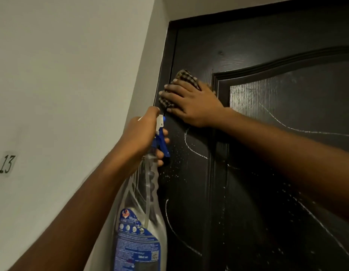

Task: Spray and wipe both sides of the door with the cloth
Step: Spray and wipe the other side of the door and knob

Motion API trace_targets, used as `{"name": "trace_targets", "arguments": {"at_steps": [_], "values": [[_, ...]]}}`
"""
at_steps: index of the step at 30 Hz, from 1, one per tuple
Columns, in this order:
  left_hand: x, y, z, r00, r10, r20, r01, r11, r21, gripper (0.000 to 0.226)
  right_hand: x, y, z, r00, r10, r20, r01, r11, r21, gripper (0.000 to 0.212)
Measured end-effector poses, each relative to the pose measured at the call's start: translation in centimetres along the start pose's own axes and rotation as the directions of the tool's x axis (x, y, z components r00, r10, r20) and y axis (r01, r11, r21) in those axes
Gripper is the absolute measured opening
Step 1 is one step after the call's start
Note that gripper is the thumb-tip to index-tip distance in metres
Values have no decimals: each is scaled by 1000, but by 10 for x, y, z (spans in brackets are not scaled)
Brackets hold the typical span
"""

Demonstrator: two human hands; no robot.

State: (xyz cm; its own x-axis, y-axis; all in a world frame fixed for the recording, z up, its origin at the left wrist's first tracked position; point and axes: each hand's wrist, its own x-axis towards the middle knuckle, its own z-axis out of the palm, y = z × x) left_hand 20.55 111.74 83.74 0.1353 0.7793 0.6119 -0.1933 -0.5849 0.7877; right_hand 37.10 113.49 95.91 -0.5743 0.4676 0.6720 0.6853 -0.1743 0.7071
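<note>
A dark brown panelled door point(267, 45) fills the right side, wet with spray droplets and curved wipe streaks. My right hand point(191, 102) presses a checked brown-and-white cloth point(184, 78) flat against the door's upper left part, beside the frame, fingers spread over it. My left hand point(142, 133) grips the neck of a clear spray bottle point(142, 222) with a blue trigger point(162, 141) and white nozzle, fingers curled round the trigger. The nozzle sits close to the door's left edge, just below the cloth.
A white wall point(72, 75) runs along the left, with a small label reading 13 point(7, 163). The door's dark frame point(165, 65) meets the wall. A raised moulding point(218, 79) borders the door's inner panel right of the cloth.
</note>
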Motion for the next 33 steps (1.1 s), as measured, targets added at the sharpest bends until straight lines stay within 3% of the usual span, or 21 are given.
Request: {"name": "trace_targets", "arguments": {"at_steps": [2, 4, 6, 9, 11, 13, 15, 17, 19, 21, 22, 25, 27, 33], "values": [[-3, -5, 0, 1000, -15, 5, 15, 1000, 18, 57, -5, 10, -10, 993, -79, 91, 80, 997, -5, 57], [-2, -11, 0, 1000, -6, 19, 5, 999, 34, 58, 1, 33, -18, 993, -31, 118, 38, 998, -56, 56], [-1, -15, -1, 999, 4, 34, -5, 999, 48, 59, 8, 59, -25, 989, 148, 30, -147, 989, -27, 56], [2, -17, -1, 999, 19, 28, -20, 999, 45, 58, 8, 48, -18, 913, 383, -138, -381, 924, 37, 56], [3, -16, -1, 999, 31, 12, -31, 999, 44, 58, -2, 14, -5, 956, 269, -120, -269, 963, 16, 56], [2, -15, -1, 999, 38, 3, -38, 998, 46, 56, -20, -9, 4, 999, 24, -24, -25, 1000, -16, 56], [0, -16, 0, 999, 50, 5, -50, 998, 50, 57, -27, 7, -4, 991, -133, 35, 134, 990, -41, 56], [0, -16, -1, 999, 44, 19, -45, 998, 46, 57, -19, 39, -12, 998, -57, 29, 60, 994, -92, 56], [0, -19, -2, 999, 41, 35, -42, 999, 34, 56, -11, 60, -21, 985, 169, -40, -171, 984, -51, 58], [-1, -21, -2, 998, 57, 38, -58, 998, 24, 54, -12, 44, -14, 945, 304, -119, -308, 951, -14, 57], [-2, -22, -2, 997, 69, 37, -69, 997, 20, 53, -19, 27, -6, 944, 299, -139, -302, 953, -2, 57], [-5, -26, -3, 995, 89, 38, -90, 996, 15, 55, -53, -15, 12, 997, 40, -61, -39, 999, 27, 58], [-8, -29, -3, 996, 74, 51, -75, 997, 10, 57, -63, -11, 9, 999, -43, -17, 43, 999, 6, 57], [-15, -36, 2, 992, 43, 119, -35, 997, -69, 55, -66, 4, -4, 982, 146, -123, -152, 988, -39, 57]]}}
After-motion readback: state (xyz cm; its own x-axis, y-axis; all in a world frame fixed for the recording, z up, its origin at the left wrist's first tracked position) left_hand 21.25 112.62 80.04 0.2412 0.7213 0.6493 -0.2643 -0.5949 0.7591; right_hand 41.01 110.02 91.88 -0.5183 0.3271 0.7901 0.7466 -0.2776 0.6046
